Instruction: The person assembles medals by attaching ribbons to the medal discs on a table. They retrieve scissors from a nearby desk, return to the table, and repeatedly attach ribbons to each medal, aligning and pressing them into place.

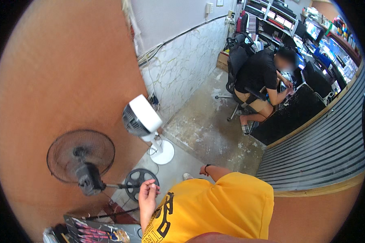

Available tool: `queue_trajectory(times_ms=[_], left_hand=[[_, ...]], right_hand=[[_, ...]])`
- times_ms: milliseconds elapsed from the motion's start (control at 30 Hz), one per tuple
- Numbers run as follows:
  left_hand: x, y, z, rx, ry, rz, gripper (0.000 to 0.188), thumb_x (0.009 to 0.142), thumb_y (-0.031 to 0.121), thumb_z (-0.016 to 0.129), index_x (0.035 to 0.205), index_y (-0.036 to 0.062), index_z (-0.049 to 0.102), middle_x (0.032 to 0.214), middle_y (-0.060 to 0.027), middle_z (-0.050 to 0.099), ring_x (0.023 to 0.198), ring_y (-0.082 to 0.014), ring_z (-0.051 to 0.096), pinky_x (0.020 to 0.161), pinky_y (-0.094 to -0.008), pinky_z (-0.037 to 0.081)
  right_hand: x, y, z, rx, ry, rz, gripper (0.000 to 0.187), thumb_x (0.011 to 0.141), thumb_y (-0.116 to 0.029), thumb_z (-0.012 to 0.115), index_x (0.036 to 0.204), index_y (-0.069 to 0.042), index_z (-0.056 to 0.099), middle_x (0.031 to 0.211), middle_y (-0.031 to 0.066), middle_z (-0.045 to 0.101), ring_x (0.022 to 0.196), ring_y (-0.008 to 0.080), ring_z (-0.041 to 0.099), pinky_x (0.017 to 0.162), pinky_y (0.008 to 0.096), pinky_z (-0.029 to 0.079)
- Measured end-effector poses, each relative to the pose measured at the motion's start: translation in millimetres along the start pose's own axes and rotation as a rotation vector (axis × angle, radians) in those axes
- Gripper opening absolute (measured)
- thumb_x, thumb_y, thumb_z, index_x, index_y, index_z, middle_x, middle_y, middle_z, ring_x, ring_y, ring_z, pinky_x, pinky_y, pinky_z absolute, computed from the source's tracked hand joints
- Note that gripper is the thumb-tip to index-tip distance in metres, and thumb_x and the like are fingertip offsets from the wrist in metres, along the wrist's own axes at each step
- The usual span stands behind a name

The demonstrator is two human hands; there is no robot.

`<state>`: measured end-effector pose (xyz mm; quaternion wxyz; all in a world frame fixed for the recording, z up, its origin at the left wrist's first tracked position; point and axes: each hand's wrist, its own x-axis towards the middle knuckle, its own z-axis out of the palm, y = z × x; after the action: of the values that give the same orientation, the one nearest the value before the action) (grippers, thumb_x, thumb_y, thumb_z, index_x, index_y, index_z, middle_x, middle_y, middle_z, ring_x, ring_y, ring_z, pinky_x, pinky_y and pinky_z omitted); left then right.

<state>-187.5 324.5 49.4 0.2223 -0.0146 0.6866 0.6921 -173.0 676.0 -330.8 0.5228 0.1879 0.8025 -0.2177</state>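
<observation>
My left hand point(147, 193) is raised at the lower middle, in front of the black round base point(129, 178) of a pedestal fan. Its fingers are bent in towards the thumb, and whatever they may hold is too small to make out. Low beside my yellow shirt point(215, 202) hangs my right hand point(204, 170), with a dark band point(207, 166) at the wrist. It is small in view and its fingers are mostly hidden. The black fan's caged head point(81, 156) stands to the left of my left hand.
A white fan point(145, 113) stands by the wall. Further off, a person in a black shirt point(257, 71) sits on an office chair point(237, 56), bent over a cluttered desk point(296, 105). A corrugated metal partition point(312, 150) runs along the right. Packages point(94, 234) lie at lower left.
</observation>
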Motion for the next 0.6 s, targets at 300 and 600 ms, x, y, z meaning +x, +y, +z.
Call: queue_trajectory(times_ms=[300, 600], left_hand=[[100.8, 32.1, 87.3, 0.142, -0.271, -0.008, 0.023, 0.102, 0.019, 0.051, 0.121, 0.0063, 0.055, 0.091, -0.0033, 0.065, 0.076, -0.0091, 0.058, 0.066, -0.0224, 0.042], [189.1, 54.5, 185.5, 0.181, -0.669, -0.001, 0.027, 0.102, 0.018, 0.052, 0.124, 0.0030, 0.054, 0.092, -0.0044, 0.062, 0.081, -0.0112, 0.057, 0.075, -0.0253, 0.046]], right_hand=[[6.8, 77.3, -84.6, 0.378, 0.129, 0.135, 0.035, 0.094, -0.035, 0.057, 0.108, -0.004, 0.068, 0.096, 0.0089, 0.072, 0.068, 0.0232, 0.067, 0.063, 0.0403, 0.056], [-22.3, 134.5, -74.0, 0.895, 0.225, 0.080, 0.035, 0.091, -0.033, 0.060, 0.116, -0.009, 0.063, 0.095, 0.0067, 0.071, 0.073, 0.0214, 0.067, 0.065, 0.0402, 0.055]])
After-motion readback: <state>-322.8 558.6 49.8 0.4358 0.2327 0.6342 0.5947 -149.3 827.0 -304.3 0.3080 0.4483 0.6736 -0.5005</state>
